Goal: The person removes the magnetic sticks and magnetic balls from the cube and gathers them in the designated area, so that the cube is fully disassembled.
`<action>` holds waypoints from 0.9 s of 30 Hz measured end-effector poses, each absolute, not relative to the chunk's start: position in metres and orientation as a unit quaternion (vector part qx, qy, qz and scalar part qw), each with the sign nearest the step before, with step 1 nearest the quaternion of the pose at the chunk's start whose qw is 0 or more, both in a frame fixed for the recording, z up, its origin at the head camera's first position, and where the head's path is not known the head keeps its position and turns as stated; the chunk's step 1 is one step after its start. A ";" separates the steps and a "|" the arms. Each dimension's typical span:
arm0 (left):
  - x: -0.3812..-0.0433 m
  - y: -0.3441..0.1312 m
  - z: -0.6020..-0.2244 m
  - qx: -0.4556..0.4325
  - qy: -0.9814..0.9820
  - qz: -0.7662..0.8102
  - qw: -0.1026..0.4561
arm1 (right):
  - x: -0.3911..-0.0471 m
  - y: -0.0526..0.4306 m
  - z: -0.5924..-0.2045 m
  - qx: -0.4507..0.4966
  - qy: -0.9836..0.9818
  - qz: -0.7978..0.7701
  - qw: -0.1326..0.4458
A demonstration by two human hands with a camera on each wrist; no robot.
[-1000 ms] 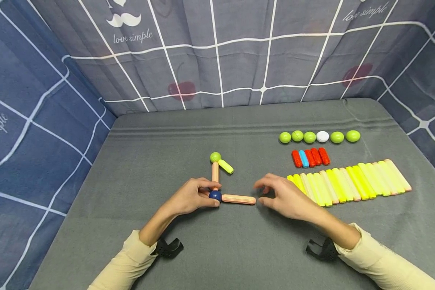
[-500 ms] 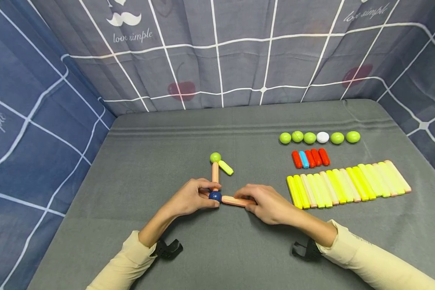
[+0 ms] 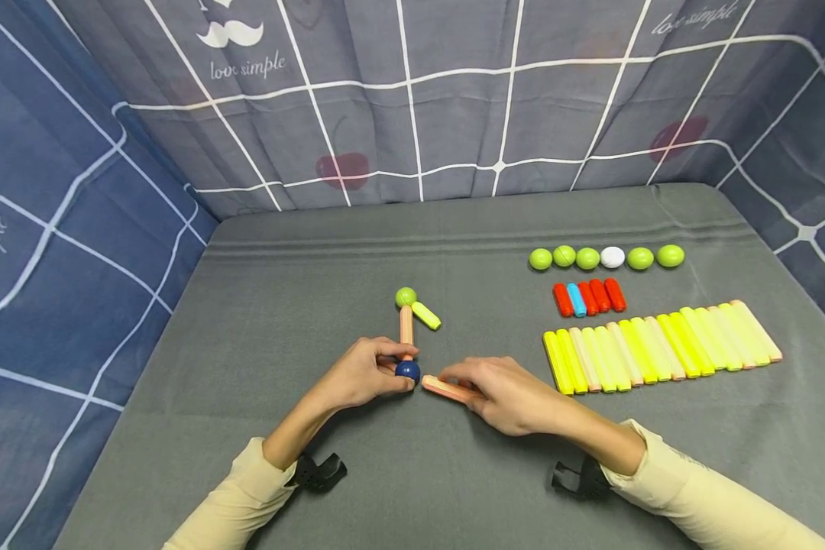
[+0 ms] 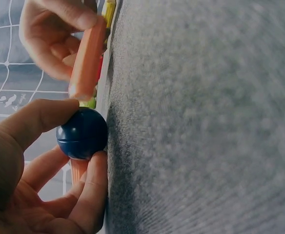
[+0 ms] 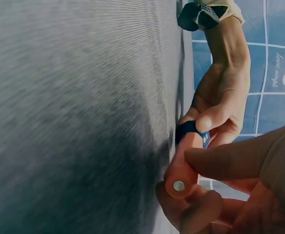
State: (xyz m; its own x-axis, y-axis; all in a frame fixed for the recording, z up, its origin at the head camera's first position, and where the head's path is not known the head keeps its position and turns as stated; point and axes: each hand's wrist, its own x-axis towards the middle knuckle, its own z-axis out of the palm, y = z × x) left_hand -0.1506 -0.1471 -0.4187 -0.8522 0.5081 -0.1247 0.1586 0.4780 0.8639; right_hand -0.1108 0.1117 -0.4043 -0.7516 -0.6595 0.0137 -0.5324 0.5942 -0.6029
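Observation:
My left hand (image 3: 367, 373) pinches a dark blue ball (image 4: 82, 133) between thumb and fingers on the grey cloth. An orange ribbed rod (image 3: 406, 325) runs from behind that ball to a green ball (image 3: 406, 297). Beside its far end a short yellow-green rod (image 3: 426, 315) slants out. Right of the blue ball, my right hand (image 3: 509, 396) grips another orange rod (image 3: 448, 389), whose near end shows a round silver disc in the right wrist view. In the head view its tip points at the blue ball, with a small gap between them.
On the right lies a row of long yellow and pale orange rods (image 3: 649, 353). Behind it are short red rods (image 3: 600, 295) with one blue rod (image 3: 577, 299), then several green balls (image 3: 587, 259) and a white ball (image 3: 613, 257). A patterned curtain (image 3: 454, 114) stands behind.
My right hand has come leftward and taken hold of the orange rod, which now lies tilted, its right end nearer me. My left hand stays on the blue ball.

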 end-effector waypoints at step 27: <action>-0.150 -0.149 -0.419 0.209 0.832 0.477 0.191 | -0.113 0.190 -0.397 -0.172 0.885 -0.423 0.087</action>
State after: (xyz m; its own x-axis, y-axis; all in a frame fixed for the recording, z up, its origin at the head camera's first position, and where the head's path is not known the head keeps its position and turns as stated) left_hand -0.1504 -0.1494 -0.4188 -0.8402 0.5292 -0.1189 0.1652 0.4584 0.8733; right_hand -0.1129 0.1897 -0.3970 -0.9254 -0.3789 -0.0085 -0.2314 0.5826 -0.7791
